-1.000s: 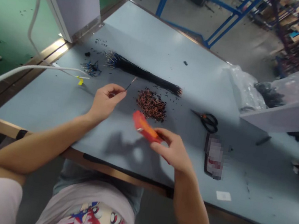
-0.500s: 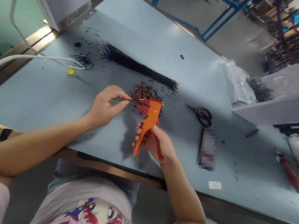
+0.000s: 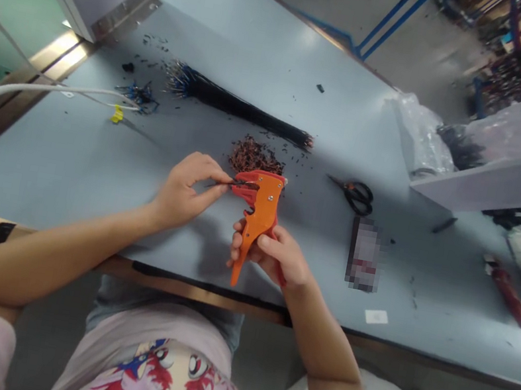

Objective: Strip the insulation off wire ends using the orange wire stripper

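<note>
My right hand (image 3: pixel 278 252) grips an orange and red wire stripper (image 3: pixel 266 206) by its handles, with the jaws facing left. Between thumb and fingertips, my left hand (image 3: pixel 193 193) pinches a thin dark wire (image 3: pixel 214 184); its end lies between the stripper's red jaws. Just behind the jaws is a heap of small brown and black insulation scraps (image 3: pixel 254 156). Farther back, a long bundle of black wires (image 3: pixel 245 108) lies across the table, stripped ends showing at both sides.
Black-handled scissors (image 3: pixel 358 196) and a blurred-out flat object (image 3: pixel 364 257) lie to the right. A small tangle of blue and black wire pieces (image 3: pixel 139 95) sits at left, near a white cable (image 3: pixel 22 87). A red-handled tool (image 3: pixel 508 292) is far right.
The wire's end has gone in between the stripper's jaws, where it was at their tips before. The whole view has shifted slightly.
</note>
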Demonstrator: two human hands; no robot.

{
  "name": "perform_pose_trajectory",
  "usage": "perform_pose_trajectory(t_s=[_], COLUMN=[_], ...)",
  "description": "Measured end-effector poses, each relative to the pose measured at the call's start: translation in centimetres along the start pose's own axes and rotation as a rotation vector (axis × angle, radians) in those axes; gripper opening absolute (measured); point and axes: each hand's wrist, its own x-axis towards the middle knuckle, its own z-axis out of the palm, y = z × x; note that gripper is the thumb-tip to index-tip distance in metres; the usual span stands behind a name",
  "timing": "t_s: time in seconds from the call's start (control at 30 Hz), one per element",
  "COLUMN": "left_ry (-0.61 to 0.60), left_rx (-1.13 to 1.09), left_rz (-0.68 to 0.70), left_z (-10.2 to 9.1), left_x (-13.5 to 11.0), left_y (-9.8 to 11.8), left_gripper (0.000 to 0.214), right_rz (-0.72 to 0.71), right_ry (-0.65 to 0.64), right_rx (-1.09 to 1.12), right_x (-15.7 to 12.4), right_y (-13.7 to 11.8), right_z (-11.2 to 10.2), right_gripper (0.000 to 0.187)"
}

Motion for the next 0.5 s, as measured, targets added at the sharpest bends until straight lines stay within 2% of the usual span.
perform_pose_trajectory(t_s=[0.17,0.37,0.5], left_ry=[0.036,0.134,0.097], left_rx=[0.048,0.110,0.047], left_rz=[0.060,0.028,0.053], left_z=[-0.23,-0.64,-0.36], left_x=[0.16,0.36,0.11], left_y=[0.38,0.72,0.81], left_gripper=[0.007,0.008,0.007], right_rz=[-0.007,-0.030,-0.018], right_ry=[0.007,0.070,0.019], right_rx=[-0.013,0.006,0.078], right_x=[0.00,0.17,0.14], right_y=[-0.03,-0.15,-0.19], right_z=[0.08,0.29,0.48], right_gripper=[0.042,0.038,0.039])
